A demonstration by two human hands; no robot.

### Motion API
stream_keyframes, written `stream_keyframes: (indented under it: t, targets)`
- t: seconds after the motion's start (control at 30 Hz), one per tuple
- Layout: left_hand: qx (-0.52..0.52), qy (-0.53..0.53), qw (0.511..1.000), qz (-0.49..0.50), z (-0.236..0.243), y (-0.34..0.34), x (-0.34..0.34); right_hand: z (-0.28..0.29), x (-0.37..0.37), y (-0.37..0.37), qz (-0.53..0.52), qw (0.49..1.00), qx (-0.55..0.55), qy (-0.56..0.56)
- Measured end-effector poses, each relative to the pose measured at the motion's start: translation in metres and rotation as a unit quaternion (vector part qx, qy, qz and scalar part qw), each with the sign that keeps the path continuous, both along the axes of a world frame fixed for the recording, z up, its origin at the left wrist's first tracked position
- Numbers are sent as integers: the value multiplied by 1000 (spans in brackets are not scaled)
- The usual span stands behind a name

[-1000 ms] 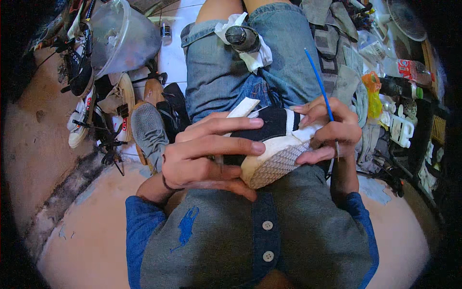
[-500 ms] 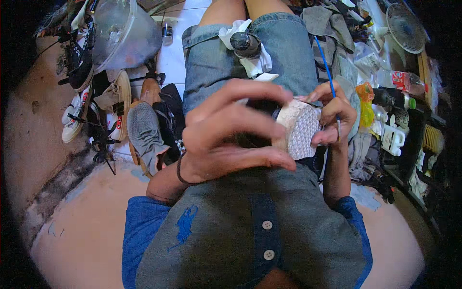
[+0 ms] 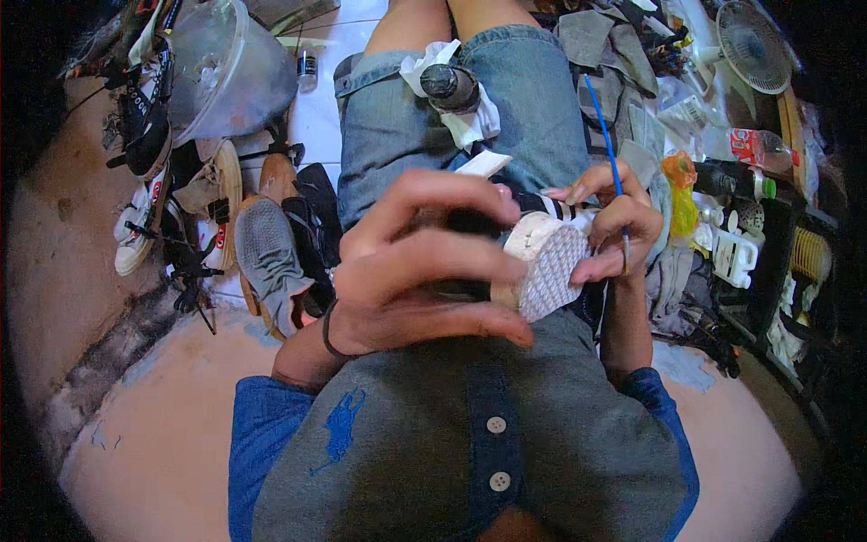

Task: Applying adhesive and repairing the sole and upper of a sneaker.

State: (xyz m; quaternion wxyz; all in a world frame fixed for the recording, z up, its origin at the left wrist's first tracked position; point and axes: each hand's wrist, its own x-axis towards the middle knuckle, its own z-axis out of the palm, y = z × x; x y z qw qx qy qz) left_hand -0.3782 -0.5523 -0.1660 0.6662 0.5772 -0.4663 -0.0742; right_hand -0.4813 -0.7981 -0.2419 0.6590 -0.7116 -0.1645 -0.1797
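Shoe (image 3: 555, 266): between my two hands, above my lap, tilted with its patterned sole turned partly toward me; white edge up, dark upper mostly behind my fingers.
Right hand (image 3: 614, 221): clamped on the shoe's right side, thumb against the sole.
Blue brush (image 3: 601, 113): held among the same right fingers, thin handle pointing away from me; brush by its look, bristles not made out.
Left hand (image 3: 424, 262): fingers and thumb apart, curved about the near end of the shoe; blurred, cannot tell whether they press on it.
Step, judged: positioning the shoe by hand, brush parked rather than working.
Next move calls for, judged: a steady right hold, left fingers clear of the white edge, brush tip kept off the sole.
Lap bottle (image 3: 450, 88): dark, upright between my thighs, white cloth (image 3: 483, 122) around it; contents hidden.
Tub (image 3: 266, 86): cloudy plastic, upper left; something pale shows through, kind unclear.
Jar (image 3: 307, 72): small, on the tiles beside the tub; contents unreadable.
Clear bottle (image 3: 763, 151): red label, lying at right; fill cannot be told.
White jug (image 3: 735, 260): opaque, contents unseen.
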Motion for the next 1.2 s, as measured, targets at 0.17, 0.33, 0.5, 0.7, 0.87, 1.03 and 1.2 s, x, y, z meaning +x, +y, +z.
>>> stream_keyframes:
  t: [0.17, 0.33, 0.5, 0.7, 0.87, 1.03, 1.2]
  targets:
    - [132, -14, 991, -9, 8, 8, 0, 3, 0, 2, 3, 1000, -16, -6]
    - [62, -31, 998, 11, 1, 14, -2, 3, 0, 4, 3, 1000, -6, -14]
    - [-55, -46, 997, -2, -9, 6, -3, 2, 0, 5, -8, 1000, -18, -16]
    - [134, -7, 991, -6, -4, 21, -3, 3, 1, 8, 4, 1000, -24, -19]
    - [-13, 1, 1000, 3, -16, 17, -7, 5, -2, 9, -10, 999, -33, -23]
    - [-38, 65, 996, 43, -16, 11, -7, 5, -3, 8, -14, 999, -33, -25]
    - [93, -13, 996, -7, -16, 25, -3, 7, -4, 11, -6, 998, -59, -24]
